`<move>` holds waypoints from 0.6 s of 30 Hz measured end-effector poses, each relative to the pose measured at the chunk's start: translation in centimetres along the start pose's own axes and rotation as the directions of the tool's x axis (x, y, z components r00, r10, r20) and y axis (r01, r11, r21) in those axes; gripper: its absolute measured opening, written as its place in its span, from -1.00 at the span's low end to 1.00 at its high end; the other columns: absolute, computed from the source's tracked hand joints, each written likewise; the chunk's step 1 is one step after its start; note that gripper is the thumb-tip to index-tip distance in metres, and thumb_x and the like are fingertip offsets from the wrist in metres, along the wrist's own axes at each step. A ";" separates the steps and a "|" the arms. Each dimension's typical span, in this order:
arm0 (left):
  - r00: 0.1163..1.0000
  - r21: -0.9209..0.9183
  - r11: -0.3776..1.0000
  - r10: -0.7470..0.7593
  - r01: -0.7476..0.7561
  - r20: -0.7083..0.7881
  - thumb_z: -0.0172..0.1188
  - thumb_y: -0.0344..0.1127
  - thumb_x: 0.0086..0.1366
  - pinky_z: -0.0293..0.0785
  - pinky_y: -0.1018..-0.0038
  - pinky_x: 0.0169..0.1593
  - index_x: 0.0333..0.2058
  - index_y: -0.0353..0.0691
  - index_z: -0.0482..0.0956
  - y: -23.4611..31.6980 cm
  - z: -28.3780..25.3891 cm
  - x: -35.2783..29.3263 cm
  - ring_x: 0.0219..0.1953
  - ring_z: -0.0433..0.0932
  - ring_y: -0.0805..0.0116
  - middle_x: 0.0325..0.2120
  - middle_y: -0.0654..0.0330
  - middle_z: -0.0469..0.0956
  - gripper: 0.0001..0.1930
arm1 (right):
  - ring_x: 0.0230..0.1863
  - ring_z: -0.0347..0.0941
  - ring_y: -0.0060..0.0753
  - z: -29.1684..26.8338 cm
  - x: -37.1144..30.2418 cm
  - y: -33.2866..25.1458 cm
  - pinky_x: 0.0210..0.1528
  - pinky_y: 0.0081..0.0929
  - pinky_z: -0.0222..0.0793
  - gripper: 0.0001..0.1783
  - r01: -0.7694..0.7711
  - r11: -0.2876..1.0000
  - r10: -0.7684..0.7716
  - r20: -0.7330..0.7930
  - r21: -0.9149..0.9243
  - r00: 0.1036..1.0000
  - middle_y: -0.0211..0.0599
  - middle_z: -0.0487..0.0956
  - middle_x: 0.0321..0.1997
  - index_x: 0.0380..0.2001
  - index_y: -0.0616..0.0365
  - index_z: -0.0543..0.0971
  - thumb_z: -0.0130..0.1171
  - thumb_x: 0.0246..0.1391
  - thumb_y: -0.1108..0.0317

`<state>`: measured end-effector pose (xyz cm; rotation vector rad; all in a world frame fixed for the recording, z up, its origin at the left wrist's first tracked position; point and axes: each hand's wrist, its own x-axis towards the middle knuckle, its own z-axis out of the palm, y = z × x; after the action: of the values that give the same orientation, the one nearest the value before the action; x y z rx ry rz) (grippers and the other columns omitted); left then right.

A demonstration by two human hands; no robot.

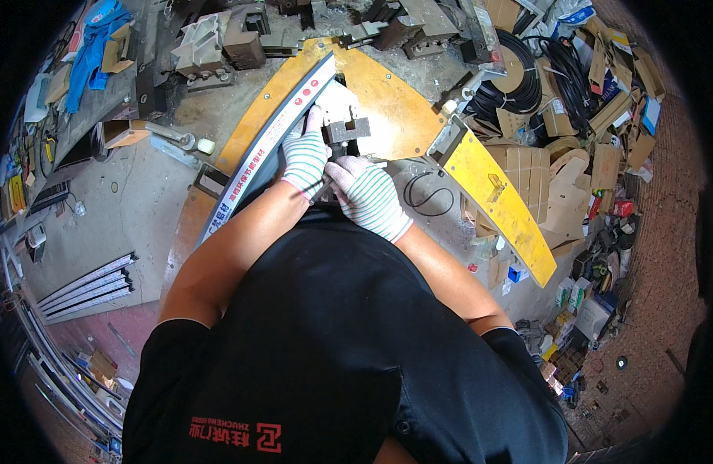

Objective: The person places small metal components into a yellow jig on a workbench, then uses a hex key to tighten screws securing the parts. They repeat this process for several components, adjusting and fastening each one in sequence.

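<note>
A long metal profile (278, 131) with a white printed film and red dots slants across the yellow machine table (387, 100). My left hand (305, 161), in a white glove with green stripes, is closed around the profile's inner side, near its far end. Just right of it, my gloved right hand (370, 193) has its fingers bent together at a dark metal part close to my body. What those fingers hold is mostly hidden. Beyond the hands sits a grey notched metal block (347, 130), with a pale plate (337, 100) behind it.
A yellow curved wing (499, 203) extends to the right. Heavy metal fixtures (240, 39) line the back. Coiled black cable (523, 81) and cardboard boxes (519, 174) are piled at right. A thin black cable (430, 193) loops on the floor; several profiles (90, 288) lie at left.
</note>
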<state>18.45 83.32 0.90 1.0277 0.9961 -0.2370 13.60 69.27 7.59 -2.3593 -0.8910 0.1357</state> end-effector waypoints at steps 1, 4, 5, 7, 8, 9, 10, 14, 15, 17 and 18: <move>1.000 -0.001 1.000 -0.002 0.002 0.001 0.29 0.03 0.37 0.21 0.57 -0.66 -0.02 -0.18 0.57 0.0 0.0 -0.1 -0.67 0.30 0.49 -0.44 0.24 0.51 -0.58 | -0.12 0.55 0.05 0.0 0.1 0.0 -0.10 -0.19 0.52 -0.55 -0.002 1.000 0.002 -0.013 0.016 1.000 -0.10 0.58 -0.10 -0.01 0.13 0.55 0.25 -0.06 0.52; 0.999 -0.064 0.998 0.028 -0.025 0.044 0.30 0.05 0.35 0.22 0.58 -0.65 -0.02 -0.15 0.57 0.0 0.0 -0.2 -0.67 0.30 0.50 -0.46 0.25 0.49 -0.57 | -0.12 0.56 0.03 0.2 0.0 0.0 -0.10 -0.19 0.52 -0.55 -0.070 0.993 0.080 -0.109 0.097 0.991 -0.11 0.58 -0.11 -0.01 0.12 0.56 0.27 -0.06 0.51; 0.998 -0.097 0.995 0.033 -0.028 0.057 0.31 0.06 0.35 0.22 0.58 -0.64 -0.02 -0.14 0.57 -0.1 0.0 -0.2 -0.66 0.30 0.50 -0.47 0.25 0.49 -0.57 | -0.12 0.56 0.02 0.2 -0.2 0.1 -0.10 -0.20 0.52 -0.55 -0.102 0.986 0.120 -0.139 0.132 0.983 -0.12 0.58 -0.11 -0.01 0.12 0.56 0.27 -0.06 0.51; 0.999 -0.068 0.998 0.011 -0.009 0.032 0.32 0.07 0.33 0.22 0.59 -0.63 -0.02 -0.14 0.57 -0.2 0.0 -0.2 -0.66 0.30 0.50 -0.47 0.26 0.48 -0.56 | -0.12 0.57 0.00 0.2 -0.4 0.1 -0.10 -0.22 0.52 -0.56 -0.041 0.997 0.053 -0.176 0.068 0.983 -0.14 0.59 -0.11 -0.01 0.11 0.57 0.27 -0.04 0.51; 1.000 -0.054 0.999 -0.007 0.008 0.014 0.33 0.08 0.33 0.22 0.60 -0.63 -0.02 -0.13 0.57 -0.2 -0.1 -0.2 -0.66 0.30 0.50 -0.47 0.26 0.48 -0.55 | -0.12 0.57 -0.01 0.2 -0.6 0.1 -0.10 -0.23 0.53 -0.57 0.019 0.999 -0.008 -0.230 0.045 0.973 -0.15 0.59 -0.10 -0.01 0.11 0.57 0.27 -0.03 0.51; 0.997 -0.074 0.995 0.072 -0.072 -0.013 0.34 0.09 0.32 0.20 0.58 -0.64 -0.05 -0.12 0.57 -0.4 0.1 -0.2 -0.68 0.27 0.50 -0.49 0.26 0.46 -0.56 | -0.13 0.58 -0.01 0.2 -0.5 0.2 -0.11 -0.23 0.53 -0.55 0.050 0.999 -0.051 -0.206 -0.012 0.977 -0.15 0.59 -0.10 0.02 0.11 0.55 0.26 -0.02 0.50; 0.998 -0.080 0.995 0.059 -0.059 -0.002 0.34 0.09 0.32 0.20 0.58 -0.65 -0.06 -0.12 0.57 -0.5 0.1 -0.1 -0.69 0.26 0.50 -0.49 0.26 0.46 -0.56 | -0.14 0.57 -0.01 0.1 -0.5 0.1 -0.12 -0.22 0.53 -0.54 0.025 0.999 -0.027 -0.116 -0.019 0.993 -0.14 0.59 -0.10 0.02 0.12 0.55 0.26 -0.03 0.50; 1.000 -0.059 0.998 -0.003 0.003 -0.012 0.34 0.07 0.32 0.18 0.56 -0.67 -0.11 -0.11 0.56 -0.2 0.1 0.1 -0.73 0.22 0.50 -0.52 0.27 0.44 -0.60 | -0.18 0.56 -0.01 0.0 0.1 -0.2 -0.17 -0.19 0.52 -0.55 0.013 0.999 -0.013 0.015 -0.033 1.000 -0.15 0.58 -0.16 -0.01 0.14 0.54 0.24 -0.05 0.50; 1.000 -0.058 0.998 0.023 -0.023 0.000 0.34 0.07 0.33 0.18 0.56 -0.67 -0.10 -0.12 0.56 -0.1 0.1 0.1 -0.73 0.22 0.51 -0.52 0.28 0.44 -0.60 | -0.19 0.56 -0.02 0.0 0.2 -0.2 -0.18 -0.19 0.52 -0.56 0.012 0.999 -0.011 0.019 -0.038 1.000 -0.16 0.58 -0.16 -0.02 0.14 0.54 0.23 -0.05 0.51; 0.999 -0.030 0.998 0.048 -0.047 0.001 0.30 0.07 0.36 0.19 0.57 -0.67 -0.05 -0.11 0.56 0.0 0.1 -0.1 -0.71 0.23 0.53 -0.50 0.29 0.46 -0.60 | -0.22 0.57 -0.03 0.1 0.2 -0.2 -0.20 -0.23 0.52 -0.60 0.016 0.999 -0.016 -0.008 -0.048 1.000 -0.15 0.58 -0.16 -0.03 0.14 0.55 0.23 -0.01 0.53; 0.999 -0.054 0.998 0.041 -0.040 0.019 0.30 0.07 0.36 0.19 0.57 -0.66 -0.04 -0.11 0.56 0.0 0.1 -0.2 -0.71 0.23 0.53 -0.49 0.29 0.47 -0.59 | -0.22 0.57 -0.04 0.2 0.1 -0.2 -0.19 -0.25 0.53 -0.62 -0.013 1.000 0.013 -0.075 0.010 0.997 -0.15 0.59 -0.16 -0.03 0.15 0.55 0.23 0.01 0.53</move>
<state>18.35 83.20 1.07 0.9936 0.9574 -0.1857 13.53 69.56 7.55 -2.3456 -0.8375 0.0560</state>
